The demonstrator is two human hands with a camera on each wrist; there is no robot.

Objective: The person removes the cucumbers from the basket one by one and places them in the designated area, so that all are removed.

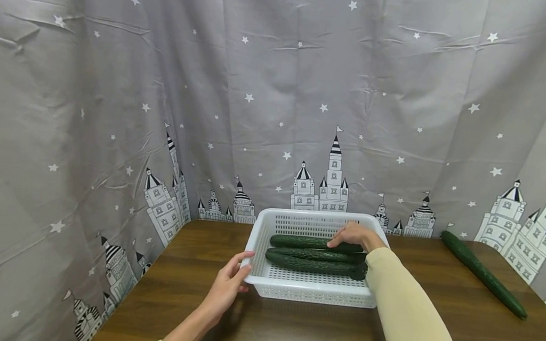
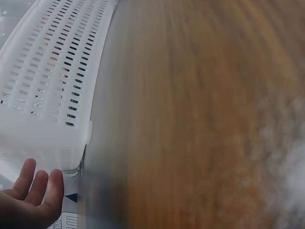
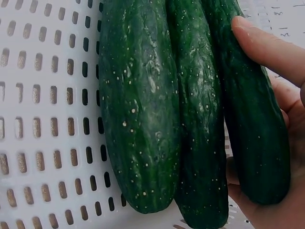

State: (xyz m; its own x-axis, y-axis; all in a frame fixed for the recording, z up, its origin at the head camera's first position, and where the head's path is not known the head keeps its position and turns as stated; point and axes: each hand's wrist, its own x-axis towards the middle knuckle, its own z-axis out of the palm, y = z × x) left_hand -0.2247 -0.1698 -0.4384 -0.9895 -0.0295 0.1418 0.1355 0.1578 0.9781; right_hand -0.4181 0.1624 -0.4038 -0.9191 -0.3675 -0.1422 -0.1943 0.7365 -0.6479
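A white perforated plastic basket [image 1: 311,294] stands on the table with three dark green cucumbers lying lengthwise inside. My left hand [image 1: 225,290] holds its left rim near the front corner; the left wrist view shows three of its fingers [image 2: 56,188] beside the basket's outer wall [image 2: 28,129]. Inside the basket, my right hand [image 1: 356,235] grips the rearmost cucumber [image 1: 298,241]. In the right wrist view the thumb [image 3: 267,45] lies over that cucumber [image 3: 255,138] and fingers pass behind it. The middle cucumber [image 3: 200,105] and front cucumber [image 3: 140,105] lie alongside, touching each other.
Another cucumber [image 1: 486,275] lies slantwise on the brown wooden table [image 1: 417,289], right of the basket. A grey curtain [image 1: 284,86] printed with stars and castles hangs behind the table's back edge and along its sides.
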